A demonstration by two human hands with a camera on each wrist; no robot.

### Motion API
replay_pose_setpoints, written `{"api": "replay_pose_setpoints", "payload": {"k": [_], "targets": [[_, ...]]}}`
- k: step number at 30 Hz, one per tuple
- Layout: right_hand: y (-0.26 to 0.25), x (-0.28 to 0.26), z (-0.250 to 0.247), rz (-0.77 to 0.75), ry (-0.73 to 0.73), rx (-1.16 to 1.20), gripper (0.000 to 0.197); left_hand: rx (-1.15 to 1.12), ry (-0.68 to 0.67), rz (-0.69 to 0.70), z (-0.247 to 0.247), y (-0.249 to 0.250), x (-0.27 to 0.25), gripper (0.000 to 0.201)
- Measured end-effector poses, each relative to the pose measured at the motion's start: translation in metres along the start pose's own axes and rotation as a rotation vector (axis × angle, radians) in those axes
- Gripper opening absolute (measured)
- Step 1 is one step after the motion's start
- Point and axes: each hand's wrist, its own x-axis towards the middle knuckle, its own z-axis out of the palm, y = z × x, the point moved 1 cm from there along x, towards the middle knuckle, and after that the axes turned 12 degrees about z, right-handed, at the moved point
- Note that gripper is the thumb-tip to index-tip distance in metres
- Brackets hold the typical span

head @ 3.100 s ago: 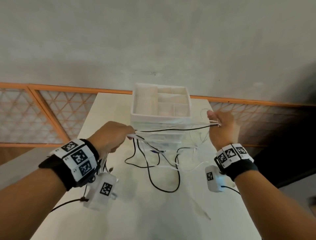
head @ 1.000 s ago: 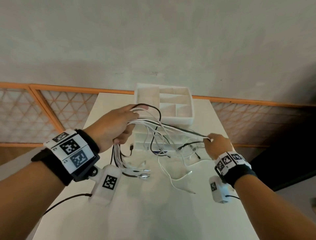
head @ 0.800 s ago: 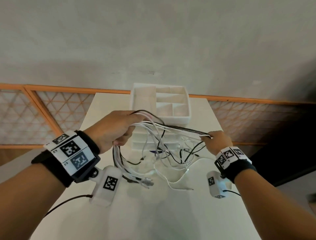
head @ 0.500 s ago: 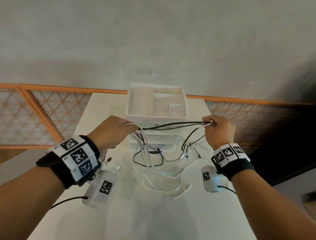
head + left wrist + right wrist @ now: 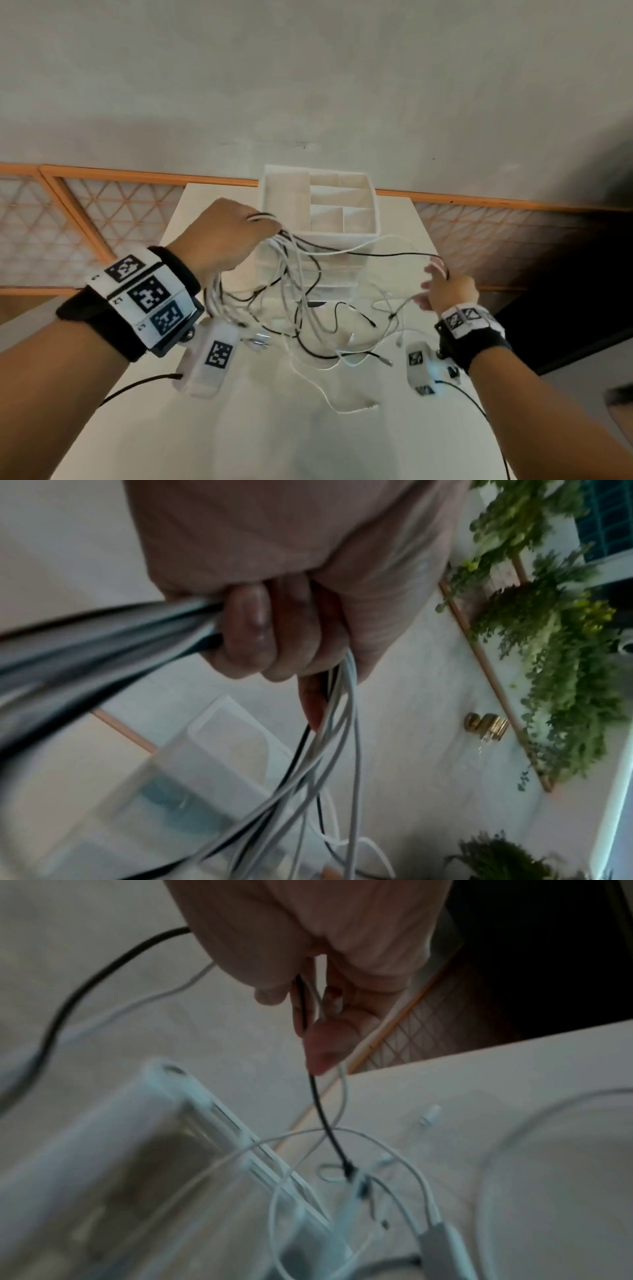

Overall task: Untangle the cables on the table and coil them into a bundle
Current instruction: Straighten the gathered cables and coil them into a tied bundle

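A tangle of thin white and black cables (image 5: 308,308) hangs between my hands above the white table (image 5: 308,438), its loose ends lying on the tabletop. My left hand (image 5: 267,226) is raised in front of the organizer, and in the left wrist view its fingers (image 5: 260,631) are curled tight round a thick bunch of cables (image 5: 339,723). My right hand (image 5: 435,277) is lower, near the table's right side. It pinches a black strand (image 5: 301,1001) and a white one between thumb and fingers. That black strand (image 5: 394,255) arcs slackly across to the left hand.
A white compartmented organizer (image 5: 373,219) with drawers stands at the table's far end, right behind the cables. Orange lattice railing (image 5: 102,219) runs behind the table. The table's right edge (image 5: 428,233) is close to my right hand. Green plants (image 5: 565,669) show in the left wrist view.
Half a second ago the strands were stretched taut between level hands. Now the left hand is higher and nearer the organizer, the right hand has dropped, and the cables hang slack.
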Motion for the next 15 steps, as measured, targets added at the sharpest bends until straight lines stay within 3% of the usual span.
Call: {"api": "replay_pose_setpoints", "payload": {"k": [2, 5, 9, 11, 15], "targets": [[-0.026, -0.007, -0.013, -0.059, 0.072, 0.125, 0.024, 0.090, -0.004, -0.050, 0.003, -0.011, -0.001, 0.040], [-0.042, -0.012, -0.024, -0.190, 0.163, 0.146, 0.039, 0.124, 0.036, -0.115, 0.001, -0.022, -0.002, 0.038], [-0.026, -0.015, -0.013, -0.311, 0.164, -0.007, 0.021, -0.040, 0.104, -0.142, -0.004, -0.027, -0.001, 0.034], [-0.010, -0.019, -0.005, -0.395, 0.181, -0.095, 0.023, -0.136, 0.149, -0.147, -0.008, -0.025, -0.001, 0.037], [-0.012, -0.020, -0.008, -0.367, 0.250, -0.027, 0.022, 0.013, 0.182, -0.105, -0.012, -0.026, 0.000, 0.038]]}}
